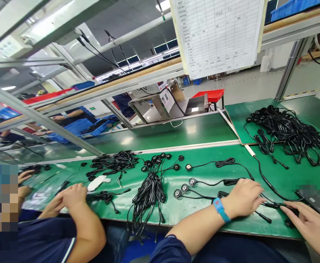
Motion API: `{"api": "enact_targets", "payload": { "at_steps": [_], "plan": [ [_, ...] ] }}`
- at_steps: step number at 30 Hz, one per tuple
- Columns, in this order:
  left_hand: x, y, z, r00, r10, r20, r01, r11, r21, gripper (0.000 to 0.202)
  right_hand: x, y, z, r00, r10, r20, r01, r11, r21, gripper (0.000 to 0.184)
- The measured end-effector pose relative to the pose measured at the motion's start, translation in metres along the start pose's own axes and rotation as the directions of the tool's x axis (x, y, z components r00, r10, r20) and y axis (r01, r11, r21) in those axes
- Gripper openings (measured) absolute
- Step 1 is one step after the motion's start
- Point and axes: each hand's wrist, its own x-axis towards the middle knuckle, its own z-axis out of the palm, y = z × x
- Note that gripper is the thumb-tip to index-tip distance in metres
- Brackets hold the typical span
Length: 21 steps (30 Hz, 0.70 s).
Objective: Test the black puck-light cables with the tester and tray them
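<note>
My left hand [242,198], with a blue wrist strap [221,209], lies over several black cables. Its fingers are bent together around a cable, and the palm is hidden. At the bench's right front edge, my right hand [309,222] pinches a black cable connector [276,205] between thumb and fingers. Left of my hands, several cables with round, disc-shaped heads [185,187] lie with their heads leftward. One more coiled cable [225,163] lies behind them. A black box with a lit red display [317,203] stands beyond my right hand, partly blurred.
A large heap of black cables [288,131] lies on a green board at back right. A bundle [150,188] hangs over the front edge; another pile [113,162] lies left of it. At left, a co-worker's hands [69,199] work close by. A metal frame holds paper sheets [220,36] overhead.
</note>
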Motion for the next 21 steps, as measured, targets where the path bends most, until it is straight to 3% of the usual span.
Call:
{"api": "enact_targets", "payload": {
  "at_steps": [4, 8, 14, 17, 21],
  "plan": [
    [0.022, 0.015, 0.029, 0.991, 0.064, 0.121, -0.065, 0.998, 0.005, 0.030, 0.004, -0.001, -0.003, 0.996, 0.015, 0.093, -0.019, 0.999, 0.040, 0.048],
    [0.021, 0.019, 0.034, 0.980, 0.073, 0.187, -0.068, 0.997, -0.033, 0.024, 0.003, -0.025, -0.010, 0.992, 0.056, 0.110, -0.072, 0.988, 0.139, 0.045],
    [0.005, 0.018, 0.011, 0.969, -0.077, 0.234, 0.106, 0.988, -0.114, 0.021, 0.010, -0.043, -0.019, 0.976, 0.123, 0.177, -0.169, 0.947, 0.272, 0.036],
    [0.006, 0.004, -0.009, 0.983, -0.098, 0.154, 0.119, 0.984, -0.136, 0.021, 0.009, -0.044, -0.017, 0.982, 0.115, 0.148, -0.156, 0.940, 0.305, 0.030],
    [0.027, -0.034, -0.021, 0.992, -0.109, 0.062, 0.102, 0.989, 0.111, 0.032, 0.008, -0.046, -0.012, 0.987, 0.105, 0.124, -0.139, 0.942, 0.306, 0.029]
  ]
}}
